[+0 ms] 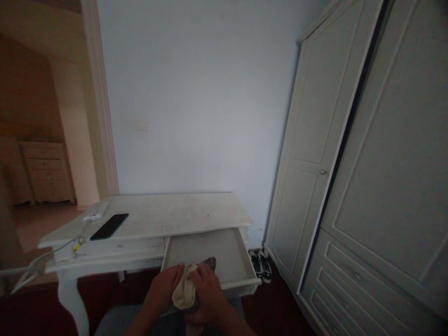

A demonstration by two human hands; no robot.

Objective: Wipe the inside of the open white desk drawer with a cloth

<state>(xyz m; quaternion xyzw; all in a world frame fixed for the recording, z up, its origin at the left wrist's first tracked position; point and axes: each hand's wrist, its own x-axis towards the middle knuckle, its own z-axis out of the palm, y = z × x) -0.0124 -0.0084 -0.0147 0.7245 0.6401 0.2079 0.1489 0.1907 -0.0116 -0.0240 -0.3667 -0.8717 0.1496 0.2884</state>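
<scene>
A cream sock [184,290] with grey parts, bunched up, is held between both hands in front of the open drawer. My left hand [167,285] grips its left side, with the fingers closed near the top. My right hand [207,289] wraps round the right side, thumb and fingers pressed into the fabric. A grey end sticks up above the right fingers, and a pale strip of fabric hangs below that hand. Whether it is one sock or a pair I cannot tell. Just beyond the hands, the white drawer [224,254] is pulled out.
The white table [175,212] carries a black phone [109,227] and a white power strip [96,211] with cables at its left end. Black-and-white shoes [261,265] stand on the dark red floor to the right. A white wardrobe [308,196] lines the right side.
</scene>
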